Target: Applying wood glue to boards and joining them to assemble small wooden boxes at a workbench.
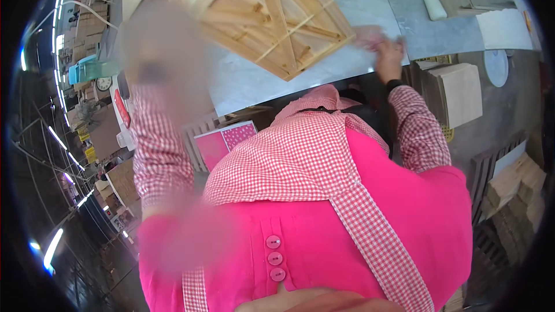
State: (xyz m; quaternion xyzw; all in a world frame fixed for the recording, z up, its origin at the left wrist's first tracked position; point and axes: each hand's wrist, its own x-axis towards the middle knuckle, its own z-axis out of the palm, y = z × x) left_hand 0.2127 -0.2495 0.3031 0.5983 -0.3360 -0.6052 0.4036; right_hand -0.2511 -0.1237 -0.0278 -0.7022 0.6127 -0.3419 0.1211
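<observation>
At far left, the room fades into the dark rim, with bright strip lights (54, 248) and shelving hard to make out. Beyond the worktop's left edge are a teal container (87, 72), its contents unreadable from here, and a round clock (104, 83). The left hand (163, 40), by that left edge, is lost under a blurred patch; I cannot tell how open it is or whether it holds anything. A pink packet (213, 149) sits below the front edge near its left corner, partly covered by the checked apron (283, 162). On the grey worktop (243, 84) lies a wooden frame (277, 8) with crossing slats, one corner pointing at the front edge, its far part cut off. To its right, near the front edge, the right hand (390, 55) has its fingers loosely curled; a pinkish smear beside them hides whether anything is held. Past the worktop's seam is a white bottle (433, 4) with a green top, its contents hidden. Below the front edge at right, stacked boards (462, 95) partly conceal a yellow basket (448, 133).
</observation>
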